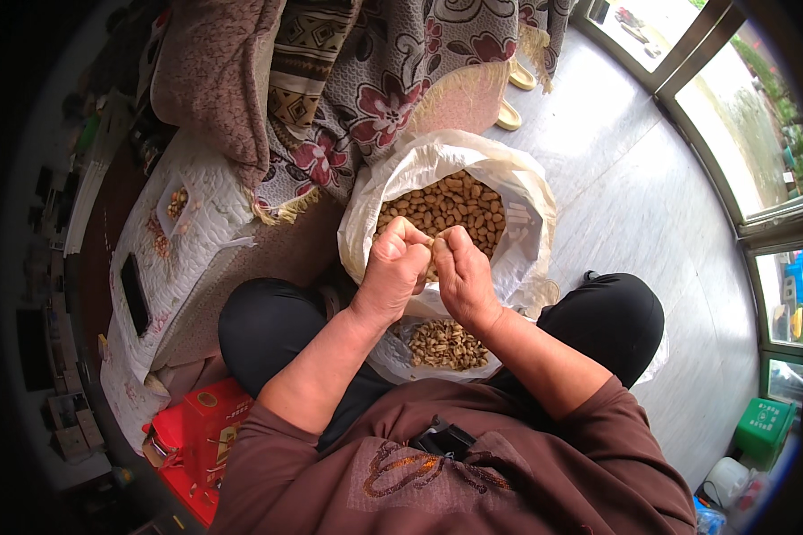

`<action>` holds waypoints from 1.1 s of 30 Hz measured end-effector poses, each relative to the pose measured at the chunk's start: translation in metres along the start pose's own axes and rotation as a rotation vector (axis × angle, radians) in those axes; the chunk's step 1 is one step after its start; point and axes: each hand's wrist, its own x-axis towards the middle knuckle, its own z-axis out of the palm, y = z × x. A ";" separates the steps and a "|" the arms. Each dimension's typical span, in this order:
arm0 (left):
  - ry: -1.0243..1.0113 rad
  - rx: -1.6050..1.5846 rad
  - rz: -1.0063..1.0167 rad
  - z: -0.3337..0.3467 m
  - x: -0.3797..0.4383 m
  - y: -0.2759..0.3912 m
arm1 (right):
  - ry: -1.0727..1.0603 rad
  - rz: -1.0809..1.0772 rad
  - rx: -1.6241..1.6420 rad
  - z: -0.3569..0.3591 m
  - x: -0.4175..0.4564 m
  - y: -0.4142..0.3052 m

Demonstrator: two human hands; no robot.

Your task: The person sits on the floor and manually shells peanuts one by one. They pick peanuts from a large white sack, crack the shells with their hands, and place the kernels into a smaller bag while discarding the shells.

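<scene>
Both hands meet over the near part of a white woven sack [528, 175] of unshelled peanuts [465, 204]. Thumb and fingers of my left hand [396, 261] are closed on a peanut [431, 242], mostly hidden between the fingertips. My right hand [462, 267] pinches the same small thing from the other side, fingers curled. Below the hands, between my legs, lies a thin plastic bag [391, 354] with empty peanut shells [448, 344]. At the left, a small clear container [176, 204] holds shelled kernels, with more kernels [158, 237] lying beside it on a quilted cover.
A black phone [135, 294] lies on the quilted cover [204, 251]. Red boxes [207, 421] stand at lower left. A floral throw [388, 87] hangs beyond the sack, near pale slippers [508, 116]. A green bin [765, 428] is at lower right by the glazed doors.
</scene>
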 end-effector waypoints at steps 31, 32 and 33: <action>-0.010 0.123 0.130 0.005 0.000 -0.008 | -0.011 0.455 0.712 -0.001 0.003 0.003; -0.012 0.104 0.104 0.003 0.001 -0.007 | -0.019 0.468 0.724 -0.002 0.004 0.003; -0.014 0.083 0.077 0.001 0.001 -0.007 | -0.026 0.481 0.734 -0.002 0.004 0.003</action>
